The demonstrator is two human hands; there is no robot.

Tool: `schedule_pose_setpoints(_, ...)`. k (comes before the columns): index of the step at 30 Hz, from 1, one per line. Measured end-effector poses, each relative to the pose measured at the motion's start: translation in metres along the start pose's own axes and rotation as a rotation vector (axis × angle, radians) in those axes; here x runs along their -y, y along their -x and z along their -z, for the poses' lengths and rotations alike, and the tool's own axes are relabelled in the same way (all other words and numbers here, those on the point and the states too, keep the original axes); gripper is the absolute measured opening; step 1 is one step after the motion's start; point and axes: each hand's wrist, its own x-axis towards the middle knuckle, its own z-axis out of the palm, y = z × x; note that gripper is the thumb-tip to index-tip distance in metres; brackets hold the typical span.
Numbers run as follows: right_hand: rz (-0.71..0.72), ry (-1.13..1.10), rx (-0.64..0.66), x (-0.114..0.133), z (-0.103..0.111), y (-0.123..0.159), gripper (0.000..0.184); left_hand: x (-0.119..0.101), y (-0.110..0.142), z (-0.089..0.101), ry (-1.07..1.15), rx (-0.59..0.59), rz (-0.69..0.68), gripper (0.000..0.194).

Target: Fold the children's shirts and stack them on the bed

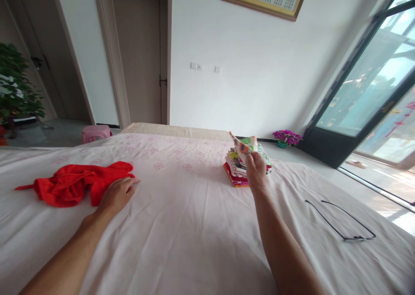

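Note:
A crumpled red garment (74, 183) lies on the bed sheet at the left. My left hand (118, 193) rests palm down at its right edge, touching it, with the fingers stretched out. To the right of the middle is a stack of folded cloths (236, 174) in red, orange, white and printed patterns. Above it, my right hand (256, 167) pinches a folded printed cloth (244, 147) in white, green and orange. The hand hides part of the stack; I cannot tell whether the held cloth touches it.
Black-framed glasses (358, 238) lie on the pale sheet (191, 226) to the right. Beyond the bed stand a pink stool (96, 133), a potted plant (19, 85) and purple flowers (287, 137). A glass door (366, 83) is at the right.

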Motion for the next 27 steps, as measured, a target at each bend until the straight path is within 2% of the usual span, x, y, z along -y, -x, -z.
schedule_pose_setpoints(2, -0.120, -0.368, 0.189, 0.024, -0.015, 0.016, 0.029, -0.002, 0.000, 0.002, 0.022, -0.006, 0.006, 0.039)
schedule_pose_setpoints(4, -0.255, -0.615, 0.313, 0.040, -0.032, 0.035, 0.027, -0.006, 0.001, 0.004, 0.070, -0.023, 0.017, 0.038)
schedule_pose_setpoints(6, -0.383, -0.716, 0.409, 0.046, -0.048, 0.054, 0.025, -0.013, 0.001, 0.007, 0.159, -0.053, 0.041, 0.039)
schedule_pose_setpoints(9, -0.617, -0.772, 0.523, 0.040, -0.069, 0.078, 0.017, -0.032, 0.002, 0.011, 0.416, -0.058, 0.109, 0.041)
schedule_pose_setpoints(11, -0.744, -0.803, 0.547, 0.032, -0.079, 0.088, 0.012, -0.050, 0.003, 0.013, 0.629, 0.022, 0.149, 0.043)
schedule_pose_setpoints(13, -0.828, -0.824, 0.544, 0.024, -0.085, 0.095, 0.006, -0.072, 0.004, 0.015, 0.798, 0.172, 0.151, 0.045)
schedule_pose_setpoints(15, -0.880, -0.850, 0.537, 0.020, -0.088, 0.098, 0.002, -0.097, 0.007, 0.015, 0.912, 0.336, 0.112, 0.048)
schedule_pose_setpoints(17, -0.894, -0.874, 0.536, 0.020, -0.089, 0.102, 0.003, -0.123, 0.011, 0.014, 0.989, 0.416, 0.057, 0.062)
schedule_pose_setpoints(19, -0.874, -0.894, 0.564, 0.023, -0.089, 0.108, 0.009, -0.147, 0.016, 0.012, 0.988, 0.372, 0.006, 0.081)
schedule_pose_setpoints(20, -0.866, -0.896, 0.595, 0.026, -0.089, 0.111, 0.012, -0.158, 0.019, 0.011, 0.954, 0.324, -0.003, 0.079)
schedule_pose_setpoints(22, -0.857, -0.881, 0.666, 0.032, -0.088, 0.116, 0.019, -0.173, 0.022, 0.009, 0.867, 0.242, 0.011, 0.052)
schedule_pose_setpoints(24, -0.848, -0.849, 0.707, 0.035, -0.087, 0.117, 0.025, -0.178, 0.023, 0.009, 0.828, 0.177, 0.047, 0.027)
schedule_pose_setpoints(27, -0.781, -0.827, 0.712, 0.034, -0.083, 0.112, 0.027, -0.166, 0.018, 0.011, 0.957, 0.021, 0.149, 0.033)
